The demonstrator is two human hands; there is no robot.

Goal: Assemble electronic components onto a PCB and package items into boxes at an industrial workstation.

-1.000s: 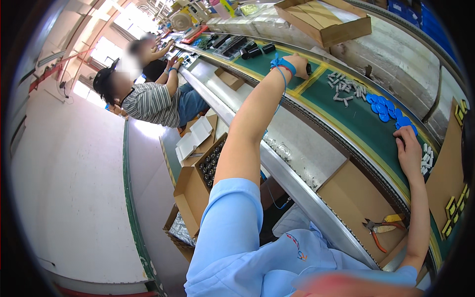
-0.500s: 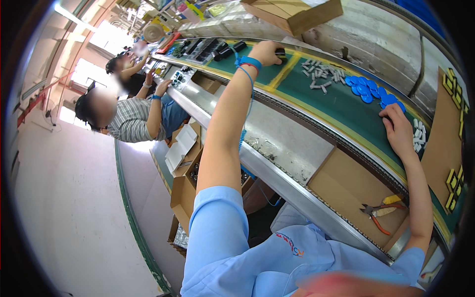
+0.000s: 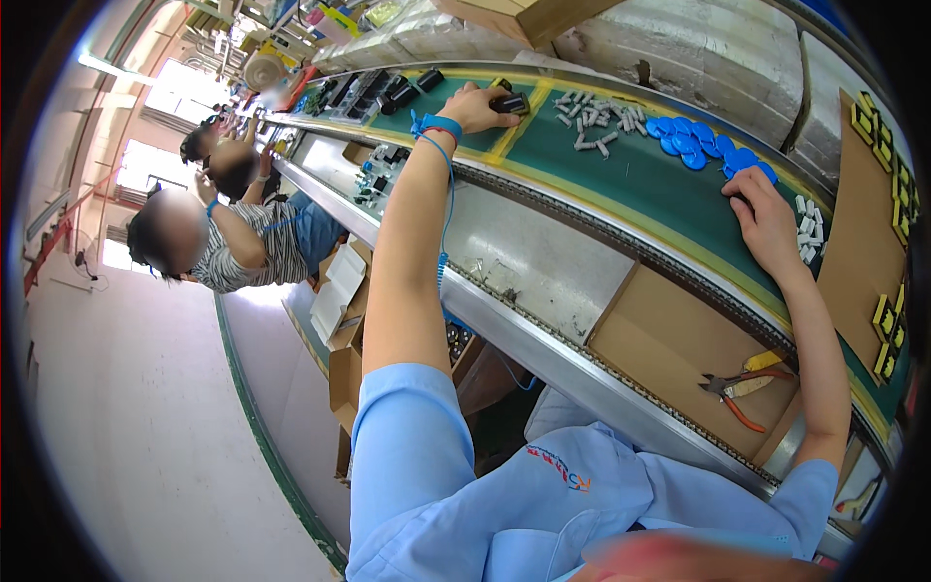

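My left hand is stretched far out over the green belt, with a wristband and a coiled blue cord at its wrist. Its fingers are closed on a small black part, beside a yellow line on the belt. A yellow-and-black piece lies just behind it. On the right, my right hand rests over the belt with bent fingers and thumb apart, nothing visible in them. Blue discs lie by its fingertips, and short white pieces are next to its wrist. Grey cylindrical pieces lie between the hands.
A cardboard tray holds cutting pliers on the near side. Cardboard with yellow-and-black parts stands at the right. Black parts lie farther left on the belt. Co-workers sit along the line at left.
The black part shows more clearly in my left hand and is turned differently. My right fingers have bent more. The view has shifted slightly, and a co-worker has raised an arm.
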